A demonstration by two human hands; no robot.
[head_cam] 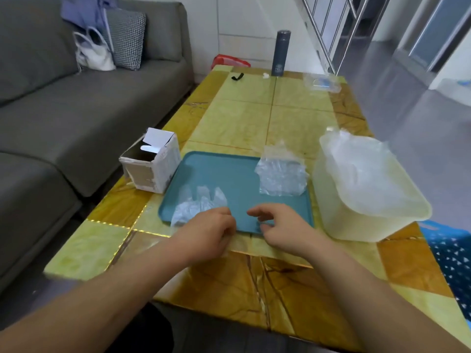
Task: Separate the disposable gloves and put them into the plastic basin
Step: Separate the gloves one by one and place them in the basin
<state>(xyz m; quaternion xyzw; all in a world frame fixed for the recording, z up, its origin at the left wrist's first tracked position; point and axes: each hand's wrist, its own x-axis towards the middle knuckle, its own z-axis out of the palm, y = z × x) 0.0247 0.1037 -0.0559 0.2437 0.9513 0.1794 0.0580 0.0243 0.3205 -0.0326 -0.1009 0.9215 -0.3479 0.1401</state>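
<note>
Lying flat on the near-left corner of the teal tray [224,174], one glove [197,206] points its fingers toward the worktop's [293,115] far edge. Its cuff end touches the knuckles of the left hand [206,233]. That hand's fingers are curled under, and I cannot tell whether they pinch the cuff. The right hand [283,230] hovers over the tray's near edge, well apart from the glove, with its fingers loosely bent and nothing in them. A crumpled stack [281,174] of gloves sits on the tray's far-right corner. The basin [344,220] stands just beside the tray at the worktop's right edge, with clear gloves heaped inside. A torn box [150,161] stands at the left edge.
</note>
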